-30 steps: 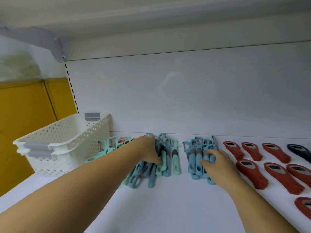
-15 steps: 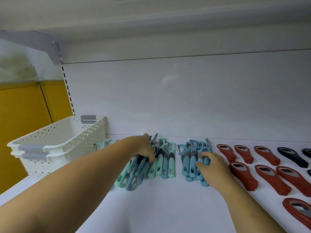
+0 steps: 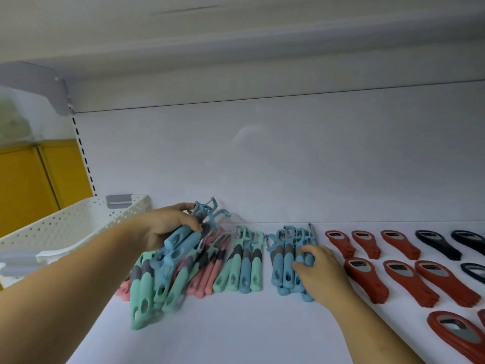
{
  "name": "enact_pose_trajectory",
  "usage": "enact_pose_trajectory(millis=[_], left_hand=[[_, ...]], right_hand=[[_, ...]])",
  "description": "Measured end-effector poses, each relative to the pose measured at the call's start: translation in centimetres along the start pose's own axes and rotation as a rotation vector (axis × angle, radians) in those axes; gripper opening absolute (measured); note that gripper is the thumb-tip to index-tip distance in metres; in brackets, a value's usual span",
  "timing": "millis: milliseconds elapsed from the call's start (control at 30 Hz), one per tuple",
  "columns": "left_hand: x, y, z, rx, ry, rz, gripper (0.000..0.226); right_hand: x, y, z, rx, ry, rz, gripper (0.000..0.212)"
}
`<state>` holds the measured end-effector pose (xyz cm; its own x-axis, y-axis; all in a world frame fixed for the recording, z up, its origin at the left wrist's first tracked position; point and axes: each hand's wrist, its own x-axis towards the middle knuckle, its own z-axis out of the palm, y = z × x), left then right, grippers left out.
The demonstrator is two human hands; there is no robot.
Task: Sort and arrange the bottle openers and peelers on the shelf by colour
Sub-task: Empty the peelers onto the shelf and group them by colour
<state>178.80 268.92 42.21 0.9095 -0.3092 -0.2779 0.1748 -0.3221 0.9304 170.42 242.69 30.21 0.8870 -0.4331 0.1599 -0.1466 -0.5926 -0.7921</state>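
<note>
My left hand (image 3: 168, 227) grips a bunch of blue peelers (image 3: 183, 240) and holds them raised above a mixed pile of mint green peelers (image 3: 143, 298) and pink peelers (image 3: 207, 277). Just right of that pile lie a few mint and blue peelers (image 3: 244, 266) side by side. My right hand (image 3: 322, 271) rests on a neat group of blue peelers (image 3: 286, 261), fingers curled over their handles. Further right, red bottle openers (image 3: 367, 279) lie in rows, and dark navy bottle openers (image 3: 438, 243) sit at the far right.
A white perforated basket (image 3: 65, 232) stands at the left end of the white shelf (image 3: 236, 332). The shelf's back panel rises close behind the tools, and another shelf board hangs overhead. A yellow wall shows beyond the basket.
My left hand has closed round a bunch of blue peelers and lifted them off the pile, uncovering pink peelers beneath. My right hand has stayed on the blue group.
</note>
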Motion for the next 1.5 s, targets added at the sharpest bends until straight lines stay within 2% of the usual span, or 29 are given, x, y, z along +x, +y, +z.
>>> enact_pose_trajectory(millis=[200,300,367,433,533,633,667,767,900,967,1033,1133,1233,1300,1367,1433,1500], left_hand=[[1.2,0.6,7.4,-0.253,-0.069,0.083,0.059],[2.6,0.2,12.5,-0.361,-0.115,0.118,0.064],[3.4,-0.2,14.8,-0.416,-0.136,0.135,0.063],[3.7,-0.6,16.2,-0.399,-0.143,0.149,0.067],[4.3,-1.5,17.0,-0.314,-0.127,0.199,0.072],[3.7,-1.4,17.7,-0.027,-0.099,0.279,0.067],[3.7,-1.4,17.9,0.082,-0.07,0.309,0.061],[3.7,-1.7,18.0,0.296,0.003,0.371,0.018],[4.6,-3.3,17.4,0.487,0.102,0.446,0.014],[4.9,-3.9,17.0,0.778,0.188,0.479,0.015],[4.6,-4.2,16.8,0.992,0.204,0.416,0.017],[3.8,-3.9,17.0,0.936,0.128,0.436,0.017],[3.1,-3.0,16.9,0.687,0.056,0.479,0.031],[3.1,-2.9,16.7,0.519,0.012,0.479,0.045],[3.0,-3.2,16.3,0.414,0.036,0.5,0.044],[3.1,-3.7,15.0,0.444,0.169,0.538,0.037],[3.3,-4.1,13.1,0.704,0.297,0.53,0.03]], right_hand=[[-0.2,-0.1,-0.1,0.019,0.008,-0.002,0.03],[0.1,-0.3,-0.6,0.192,0.024,0.038,0.024],[0.0,-0.9,-1.2,0.371,0.005,0.075,0.026],[-0.1,-1.1,-1.4,0.435,-0.015,0.059,0.03],[0.1,-0.7,-0.8,0.289,-0.014,0.03,0.034],[0.0,-0.8,-0.7,0.249,-0.02,0.037,0.042],[0.1,-0.8,-0.9,0.267,-0.017,0.038,0.044],[0.1,-0.7,-0.9,0.272,-0.006,0.042,0.052],[0.2,-0.6,-0.7,0.265,-0.008,0.061,0.058],[0.3,-0.6,-0.7,0.265,-0.006,0.063,0.059],[0.4,-0.4,-0.6,0.255,0.004,0.069,0.06],[0.5,-0.2,-0.5,0.236,0.01,0.052,0.055],[0.5,-0.2,-0.6,0.287,0.012,0.045,0.04],[0.5,-0.2,-0.5,0.308,0.005,0.049,0.039],[0.4,-0.2,-0.6,0.309,0.002,0.048,0.039],[0.2,-0.5,-0.8,0.3,0.001,0.039,0.035],[0.2,-0.5,-1.0,0.295,0.006,0.035,0.043]])
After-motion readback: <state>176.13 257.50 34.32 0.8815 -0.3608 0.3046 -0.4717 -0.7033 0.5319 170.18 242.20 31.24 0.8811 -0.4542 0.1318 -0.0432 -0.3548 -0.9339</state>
